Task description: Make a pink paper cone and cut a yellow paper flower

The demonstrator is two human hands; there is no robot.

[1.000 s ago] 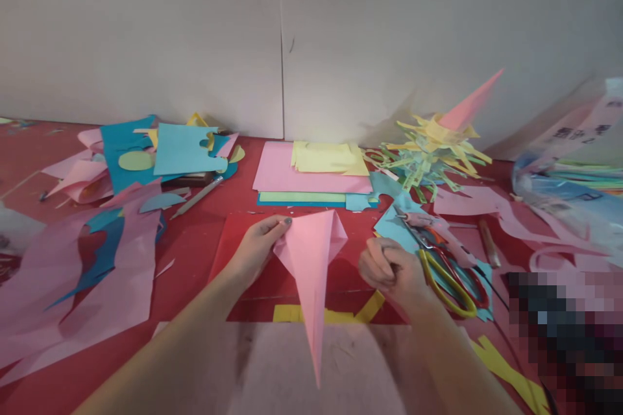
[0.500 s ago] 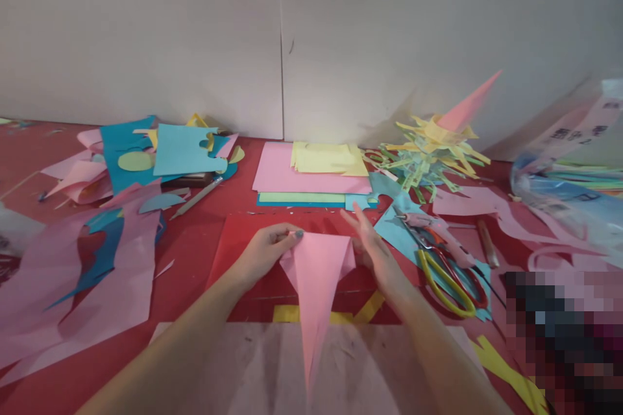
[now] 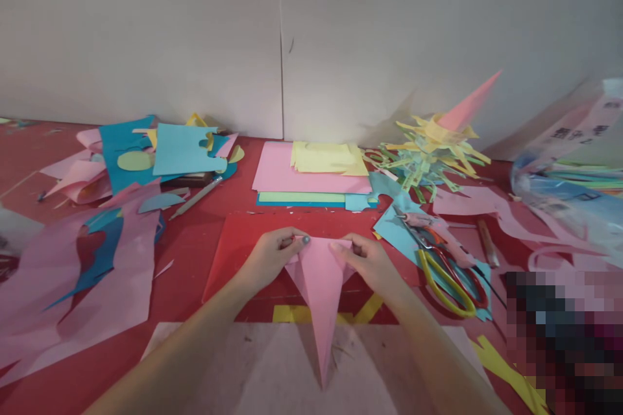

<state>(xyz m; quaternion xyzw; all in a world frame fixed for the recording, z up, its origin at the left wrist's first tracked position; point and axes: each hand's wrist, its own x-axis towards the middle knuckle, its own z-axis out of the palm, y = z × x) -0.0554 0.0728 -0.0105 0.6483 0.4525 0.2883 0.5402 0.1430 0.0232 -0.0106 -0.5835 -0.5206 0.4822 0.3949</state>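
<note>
A pink paper cone (image 3: 324,292) hangs between my hands with its point toward me and its wide edge away from me. My left hand (image 3: 272,256) pinches the upper left corner of that edge, thumb on top. At the upper right corner, my right hand (image 3: 372,262) grips the paper in the same way. Side flaps of the cone spread out beneath both hands. Below it lie a red sheet (image 3: 233,259) and yellow paper strips (image 3: 292,314).
Stacked pink paper (image 3: 272,168) and yellow paper (image 3: 331,159) lie ahead. At right are scissors (image 3: 448,285), a pink glue gun (image 3: 448,240) and a fringed paper figure with a pink cone top (image 3: 438,139). Paper scraps (image 3: 131,253) and a pen (image 3: 197,198) lie left.
My right hand, earlier spread open beside the cone, has closed on its right corner. The cone's point has swung slightly right and up.
</note>
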